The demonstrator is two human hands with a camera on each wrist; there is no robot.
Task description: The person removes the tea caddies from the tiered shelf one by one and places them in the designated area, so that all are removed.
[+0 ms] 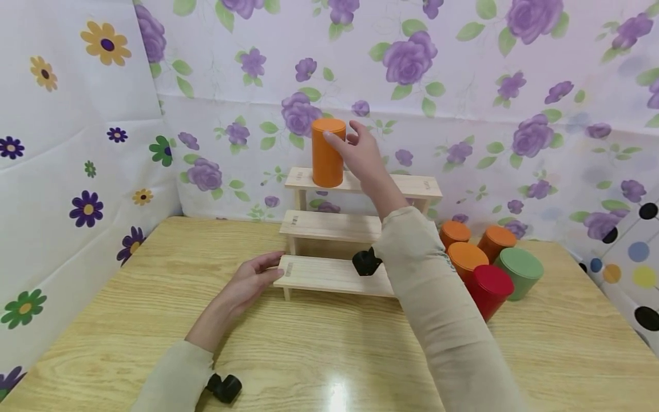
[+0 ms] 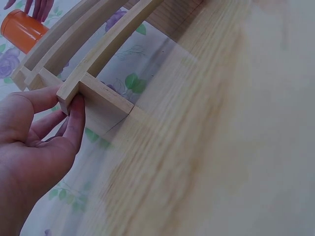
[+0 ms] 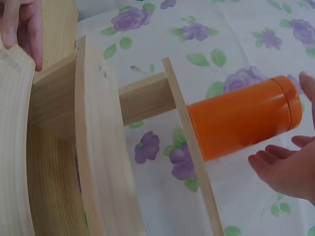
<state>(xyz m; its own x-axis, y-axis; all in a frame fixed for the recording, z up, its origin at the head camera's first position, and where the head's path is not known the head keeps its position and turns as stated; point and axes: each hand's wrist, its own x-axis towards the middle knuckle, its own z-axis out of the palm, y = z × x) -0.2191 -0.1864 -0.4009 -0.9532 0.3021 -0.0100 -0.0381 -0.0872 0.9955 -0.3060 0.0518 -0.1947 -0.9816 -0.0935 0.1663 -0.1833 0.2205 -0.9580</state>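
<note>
An orange canister (image 1: 328, 153) stands upright near the left end of the top step of a three-step wooden display stand (image 1: 334, 225). My right hand (image 1: 366, 160) is just right of it; in the right wrist view the fingers (image 3: 275, 155) are spread around the lid end with a gap from the canister (image 3: 241, 118). At the stand's lower left corner, my left hand (image 1: 249, 283) pinches the end of the lowest step between thumb and fingers, as the left wrist view shows with the hand (image 2: 42, 142) at the board's corner (image 2: 74, 86).
Right of the stand, partly behind my right sleeve, several canisters cluster on the wooden table (image 1: 319, 349): orange ones (image 1: 467, 256), a red one (image 1: 492, 284) and a green one (image 1: 521, 269). A flowered cloth (image 1: 231, 154) hangs close behind the stand.
</note>
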